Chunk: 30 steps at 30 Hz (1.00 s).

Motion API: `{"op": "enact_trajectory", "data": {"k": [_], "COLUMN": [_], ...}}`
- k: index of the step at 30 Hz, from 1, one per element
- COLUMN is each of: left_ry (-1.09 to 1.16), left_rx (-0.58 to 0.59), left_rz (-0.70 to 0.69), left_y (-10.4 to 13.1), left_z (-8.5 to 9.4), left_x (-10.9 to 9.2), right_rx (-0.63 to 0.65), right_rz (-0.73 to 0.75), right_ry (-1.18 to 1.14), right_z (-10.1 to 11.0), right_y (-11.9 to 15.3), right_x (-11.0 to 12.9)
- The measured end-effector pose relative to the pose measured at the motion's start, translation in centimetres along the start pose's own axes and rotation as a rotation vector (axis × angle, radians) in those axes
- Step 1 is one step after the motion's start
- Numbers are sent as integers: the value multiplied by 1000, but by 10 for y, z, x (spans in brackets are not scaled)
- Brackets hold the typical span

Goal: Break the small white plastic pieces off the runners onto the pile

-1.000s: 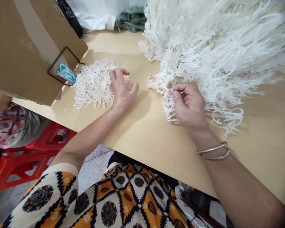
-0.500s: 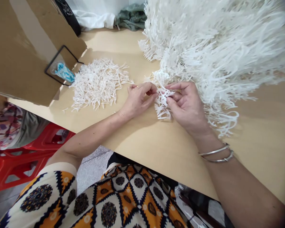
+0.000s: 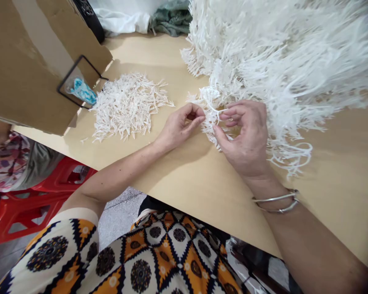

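Left hand (image 3: 181,124) pinched closed beside white strands (image 3: 211,97), any hold unclear, right hand (image 3: 247,136) half-open, fingertips among them

Table (image 3: 208,192) was tan. On it, left of centre, lay a small heap of short white strands (image 3: 125,108); a large heap of longer strands (image 3: 279,61) covered the far right. Box (image 3: 15,69) stood at left. White cloth (image 3: 125,22) and green cloth (image 3: 171,21) lay along far edge.

Worktop (image 3: 208,196): pale wood-tone surface, smooth, with a straight front edge running diagonally. Rear: white wall (image 3: 138,4). Floor (image 3: 118,212): grey, speckled, with dark joint lines. Seating: red plastic stools (image 3: 53,179) with cut-out openings, left of the worktop. Lighting: diffuse; shadows soft-edged.
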<state>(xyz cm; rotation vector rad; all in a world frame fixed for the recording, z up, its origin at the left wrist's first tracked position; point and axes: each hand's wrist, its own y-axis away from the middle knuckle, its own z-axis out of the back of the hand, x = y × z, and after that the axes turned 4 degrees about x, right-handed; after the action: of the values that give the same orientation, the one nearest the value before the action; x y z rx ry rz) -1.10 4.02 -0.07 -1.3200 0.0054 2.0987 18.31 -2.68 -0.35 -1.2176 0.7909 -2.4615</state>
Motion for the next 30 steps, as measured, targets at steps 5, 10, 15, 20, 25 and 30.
{"op": "enact_trajectory", "data": {"k": [5,10,15,20,25,30], "left_ry": [76,210,327,320,206,80], "left_rx": [46,70,88,82,19,-14], "left_rz": [-37,-64,45,60,27,32], "left_y": [1,-1,-4,-5,-3,-2], "left_z": [1,-1,-1,-2,-2,-1], "left_x": [-1,6,14,16,8,6], "right_rx": [62,49,-15,-100,-106,-36], "right_rz": [-53,-92,-147,-171,-76,-154], "right_ry": [33,-32,-97,-331,-399,-495], "right_z": [0,-2,-4,-8,-5,-4], "right_y": [-1,0,0,-1,-4,-2], "right_x": [4,1,-4,-9,-1,4]}}
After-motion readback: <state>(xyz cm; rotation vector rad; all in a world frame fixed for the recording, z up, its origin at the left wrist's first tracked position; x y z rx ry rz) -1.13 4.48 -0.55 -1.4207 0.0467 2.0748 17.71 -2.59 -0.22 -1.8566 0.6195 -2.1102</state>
